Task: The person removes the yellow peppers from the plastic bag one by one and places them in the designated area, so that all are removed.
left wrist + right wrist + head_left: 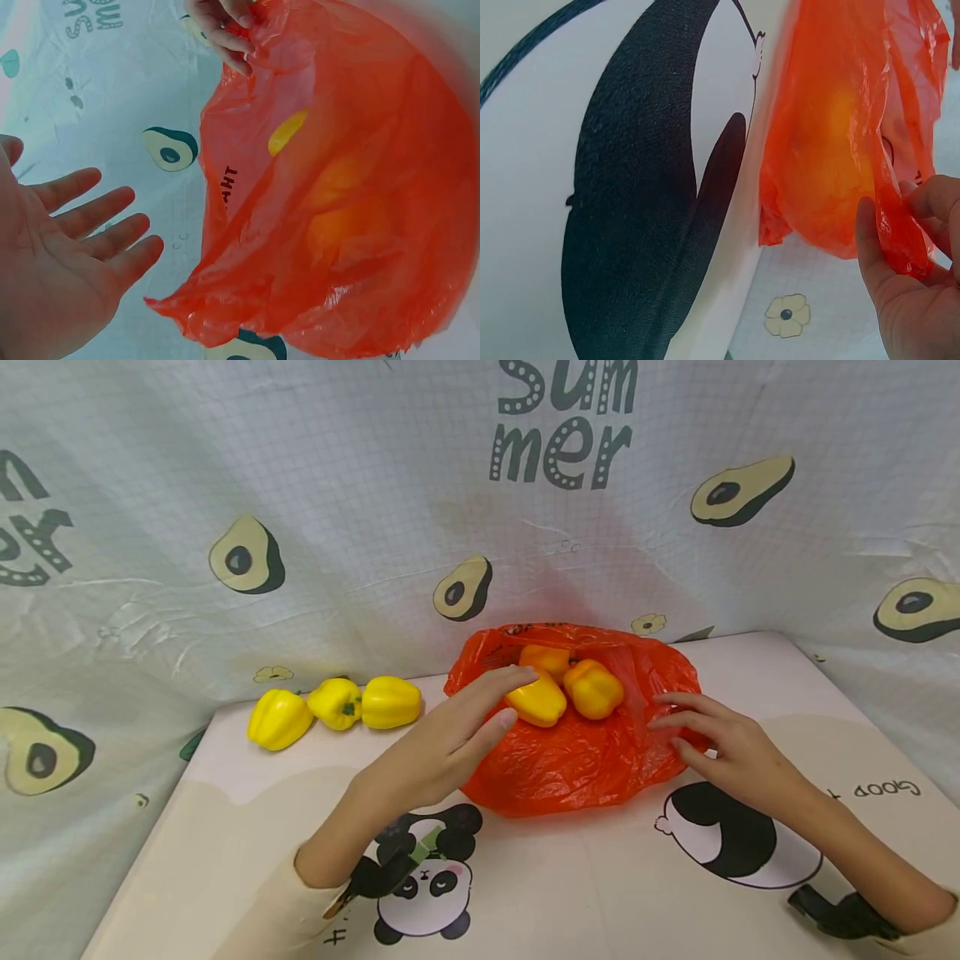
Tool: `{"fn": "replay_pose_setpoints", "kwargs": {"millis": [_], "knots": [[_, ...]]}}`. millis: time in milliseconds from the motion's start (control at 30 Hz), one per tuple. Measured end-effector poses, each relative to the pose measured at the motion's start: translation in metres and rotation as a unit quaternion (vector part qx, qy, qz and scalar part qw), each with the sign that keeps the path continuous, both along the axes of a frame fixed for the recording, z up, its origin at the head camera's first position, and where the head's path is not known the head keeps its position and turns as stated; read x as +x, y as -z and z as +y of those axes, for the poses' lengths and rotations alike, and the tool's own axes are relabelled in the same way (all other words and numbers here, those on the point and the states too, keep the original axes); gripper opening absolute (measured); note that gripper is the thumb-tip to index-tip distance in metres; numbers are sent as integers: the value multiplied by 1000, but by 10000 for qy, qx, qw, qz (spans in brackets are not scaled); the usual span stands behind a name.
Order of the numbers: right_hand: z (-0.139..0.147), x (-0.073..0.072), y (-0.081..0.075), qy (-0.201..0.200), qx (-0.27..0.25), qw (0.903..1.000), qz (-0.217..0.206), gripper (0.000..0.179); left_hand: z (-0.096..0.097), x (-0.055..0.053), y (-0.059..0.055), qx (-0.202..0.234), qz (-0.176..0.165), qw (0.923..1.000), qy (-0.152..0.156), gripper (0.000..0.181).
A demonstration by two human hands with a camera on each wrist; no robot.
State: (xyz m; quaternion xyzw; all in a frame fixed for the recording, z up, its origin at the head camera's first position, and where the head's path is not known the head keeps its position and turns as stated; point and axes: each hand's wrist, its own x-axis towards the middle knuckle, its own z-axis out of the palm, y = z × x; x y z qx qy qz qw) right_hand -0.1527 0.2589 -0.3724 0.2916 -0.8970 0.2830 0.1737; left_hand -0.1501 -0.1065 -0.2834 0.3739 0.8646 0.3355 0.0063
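Observation:
A red plastic bag [558, 772] sits on the table with its mouth spread toward the head camera. Inside show yellow-orange bell peppers: one at the front left [538, 702], another at the right [594, 688] and a third, partly hidden, behind [546, 658]. My left hand [442, 739] hovers over the bag's left side, fingers extended; the left wrist view shows its palm [64, 255] bare and apart from the bag. At the bag's right edge, my right hand [731, 747] holds the plastic between thumb and fingers, as the right wrist view shows [922, 292].
Three yellow bell peppers, left [280, 719], middle [335, 703] and right [392, 702], stand in a row at the table's back left. A white sheet with avocado prints [360, 485] hangs behind. The tabletop [585, 893] carries panda drawings.

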Motion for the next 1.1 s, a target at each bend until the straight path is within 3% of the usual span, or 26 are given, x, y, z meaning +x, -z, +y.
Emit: {"fn": "replay_pose_setpoints", "kwargs": {"millis": [333,567,700,867,1100], "knots": [[-1,1,-3,22,33,10000,-6,40,25,-34,2,44,-471,9988,127,54],[-2,0,-4,-30,42,10000,5,40,45,-55,2,-205,-961,9952,-3,63],[-2,1,-6,-10,52,10000,-45,38,55,-68,4,-390,-941,9948,42,66],[-2,2,-8,46,86,9999,-107,38,61,-80,7,-324,-659,9971,203,60],[-4,3,-7,30,77,10000,-47,39,66,-86,7,-144,-512,9949,862,39]]}}
